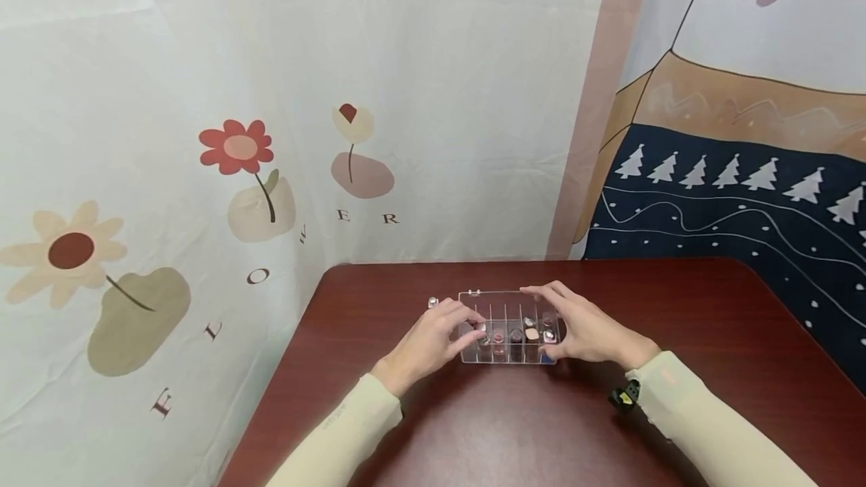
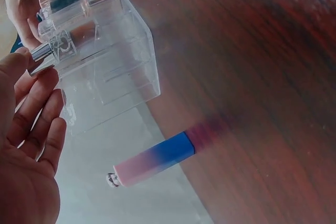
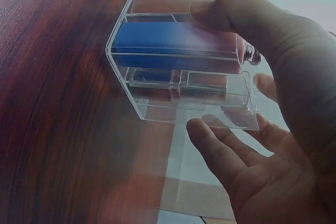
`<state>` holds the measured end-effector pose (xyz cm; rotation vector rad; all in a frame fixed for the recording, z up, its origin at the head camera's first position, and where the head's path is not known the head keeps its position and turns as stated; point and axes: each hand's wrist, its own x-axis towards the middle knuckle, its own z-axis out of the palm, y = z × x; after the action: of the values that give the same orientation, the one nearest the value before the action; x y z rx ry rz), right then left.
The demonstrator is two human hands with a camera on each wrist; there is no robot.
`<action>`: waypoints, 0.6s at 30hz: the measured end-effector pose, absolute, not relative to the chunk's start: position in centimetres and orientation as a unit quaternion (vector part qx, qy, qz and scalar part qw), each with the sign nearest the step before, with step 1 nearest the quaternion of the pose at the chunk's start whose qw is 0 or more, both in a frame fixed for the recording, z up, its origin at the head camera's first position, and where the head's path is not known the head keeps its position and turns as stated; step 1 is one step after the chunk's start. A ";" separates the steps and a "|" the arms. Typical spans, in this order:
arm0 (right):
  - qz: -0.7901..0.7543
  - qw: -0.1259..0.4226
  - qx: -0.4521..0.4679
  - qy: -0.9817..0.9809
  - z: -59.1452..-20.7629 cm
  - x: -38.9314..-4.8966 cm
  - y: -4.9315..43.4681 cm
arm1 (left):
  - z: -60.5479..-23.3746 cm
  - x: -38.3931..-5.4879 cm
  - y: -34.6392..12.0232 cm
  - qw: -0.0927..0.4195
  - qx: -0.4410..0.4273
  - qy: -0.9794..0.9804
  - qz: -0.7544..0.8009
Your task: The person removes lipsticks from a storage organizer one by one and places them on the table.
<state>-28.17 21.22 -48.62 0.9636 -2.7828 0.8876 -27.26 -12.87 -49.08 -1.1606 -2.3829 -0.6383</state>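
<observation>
Pinching a lipstick in the box with the left hand.
Gripping the box's right end with the right hand, toward the middle of the table's far edge.

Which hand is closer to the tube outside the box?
Left. The left hand is near the tube; the right hand is at the other end of the box.

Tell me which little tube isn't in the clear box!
The pink-and-blue tube standing on the table, left of the clear box; the other tubes are inside it.
</observation>
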 end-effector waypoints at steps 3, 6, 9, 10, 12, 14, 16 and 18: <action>0.301 0.034 0.324 -0.896 -49.1 -28.3 21.3 | -49.0 -27.0 -13.1 0.212 -0.424 -0.848 -0.236; 0.318 0.047 0.349 -0.880 -50.1 -29.2 22.0 | -48.7 -27.1 -13.1 0.215 -0.429 -0.843 -0.244; 0.321 0.057 0.361 -0.874 -50.4 -29.5 22.4 | -48.5 -27.1 -13.2 0.216 -0.430 -0.839 -0.252; 0.321 0.055 0.358 -0.875 -50.4 -29.5 22.4 | -48.5 -27.1 -13.2 0.217 -0.431 -0.838 -0.255; 0.316 0.053 0.350 -0.880 -50.3 -29.4 22.3 | -48.5 -27.0 -13.3 0.223 -0.433 -0.835 -0.257; 0.303 0.040 0.327 -0.894 -49.5 -28.6 21.7 | -48.5 -27.0 -13.4 0.229 -0.434 -0.833 -0.255; 0.293 0.034 0.318 -0.901 -49.2 -28.3 21.4 | -48.5 -27.0 -13.6 0.239 -0.436 -0.830 -0.255; 0.284 0.035 0.316 -0.904 -48.8 -28.1 21.1 | -48.4 -27.0 -13.7 0.248 -0.434 -0.828 -0.254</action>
<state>-28.09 21.05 -48.82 0.9714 -2.7794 0.8738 -26.96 -13.69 -48.44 -1.1843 -2.2574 -0.6919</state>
